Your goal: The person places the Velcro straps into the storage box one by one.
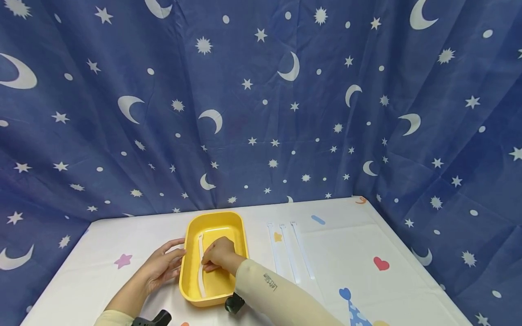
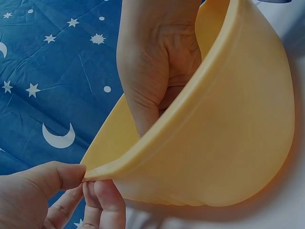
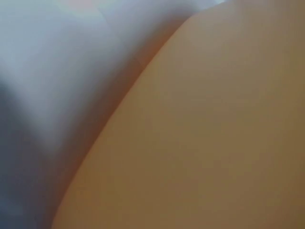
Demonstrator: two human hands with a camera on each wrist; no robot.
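Observation:
A yellow plastic tray (image 1: 232,290) with high walls stands on the table. My left hand (image 1: 163,266) is at its left side; in the left wrist view, thumb and fingers pinch the tray's rim. My right hand (image 1: 220,253) reaches inside the tray with curled fingers, pinching the middle of a white cable tie (image 1: 201,280). This tie runs lengthwise along the left part of the tray floor, its small head at the far end. The right fingertips are partly hidden in the left wrist view. Only the tray's blurred outer wall (image 3: 190,133) fills most of the right wrist view.
Right of the tray, three more white cable ties (image 1: 290,253) lie side by side on the white patterned tablecloth (image 1: 408,290), heads towards the back. A blue curtain (image 1: 244,113) with moons and stars hangs behind the table and along its right side.

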